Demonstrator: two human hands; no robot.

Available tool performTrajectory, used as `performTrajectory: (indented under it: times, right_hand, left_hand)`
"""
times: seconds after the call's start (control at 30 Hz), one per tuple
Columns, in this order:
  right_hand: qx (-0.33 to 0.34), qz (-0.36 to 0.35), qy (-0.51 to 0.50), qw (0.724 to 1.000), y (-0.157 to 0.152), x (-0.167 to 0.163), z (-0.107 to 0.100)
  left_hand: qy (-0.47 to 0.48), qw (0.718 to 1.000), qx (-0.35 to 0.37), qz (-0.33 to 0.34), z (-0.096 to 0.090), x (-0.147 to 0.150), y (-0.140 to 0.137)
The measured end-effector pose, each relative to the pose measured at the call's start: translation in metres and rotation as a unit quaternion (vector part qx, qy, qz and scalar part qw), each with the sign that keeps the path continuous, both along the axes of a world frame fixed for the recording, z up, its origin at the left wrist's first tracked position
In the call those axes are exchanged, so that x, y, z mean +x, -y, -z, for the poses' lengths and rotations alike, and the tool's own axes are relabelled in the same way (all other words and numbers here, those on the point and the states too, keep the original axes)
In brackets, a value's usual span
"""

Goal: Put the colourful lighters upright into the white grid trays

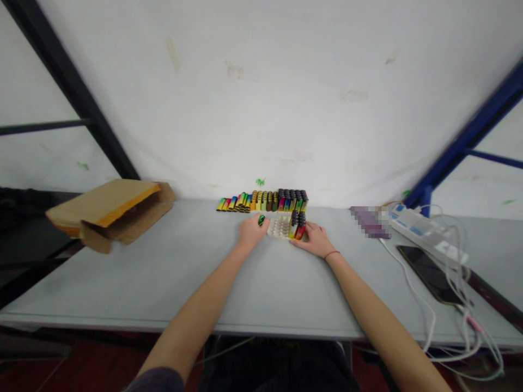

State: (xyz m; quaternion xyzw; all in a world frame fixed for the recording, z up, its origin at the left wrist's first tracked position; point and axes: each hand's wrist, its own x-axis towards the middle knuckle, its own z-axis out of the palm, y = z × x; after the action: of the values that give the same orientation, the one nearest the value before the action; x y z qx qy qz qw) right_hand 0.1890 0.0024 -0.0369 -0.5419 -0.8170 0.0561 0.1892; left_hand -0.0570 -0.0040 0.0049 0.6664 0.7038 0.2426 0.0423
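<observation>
My left hand (251, 231) is closed around a green-and-black lighter (261, 220), just left of a white tray with round holes (278, 227). Two rows of upright lighters (297, 225), yellow and red with black tops, fill the tray's right end. My right hand (314, 238) grips that end, thumb along the near side and fingers behind; part of its hold is hidden. Behind the tray, a block of standing lighters with dark tops (292, 200) adjoins yellow and brown ones (265, 200). Several colourful lighters (235, 202) lie in a pile to their left.
An opened cardboard box (110, 207) lies on the left of the grey table (183, 272). On the right are a power strip (425, 228), a black phone (429, 274), a blurred purple object (370, 221) and tangled white cables (408, 277). A white wall (261, 109) stands behind.
</observation>
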Motion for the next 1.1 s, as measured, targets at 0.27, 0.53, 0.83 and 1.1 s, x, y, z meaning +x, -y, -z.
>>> performTrajectory:
  times: [0.27, 0.53, 0.83, 1.1]
  right_hand:
    - [0.005, 0.001, -0.008, 1.0, -0.001, 0.001, 0.002]
    - [0.008, 0.003, -0.004, 1.0, -0.002, 0.002, 0.004]
    - [0.011, -0.005, -0.013, 1.0, -0.002, 0.002, 0.003]
    - [0.012, -0.032, -0.024, 0.999, -0.003, 0.007, 0.004]
  left_hand:
    - [0.005, 1.0, 0.014, 0.013, -0.002, 0.001, 0.003]
    - [0.01, 1.0, 0.008, -0.004, -0.006, 0.001, 0.001]
    - [0.141, 0.987, 0.059, 0.052, 0.014, -0.003, -0.008]
    - [0.209, 0.947, 0.192, 0.152, 0.033, -0.007, -0.024]
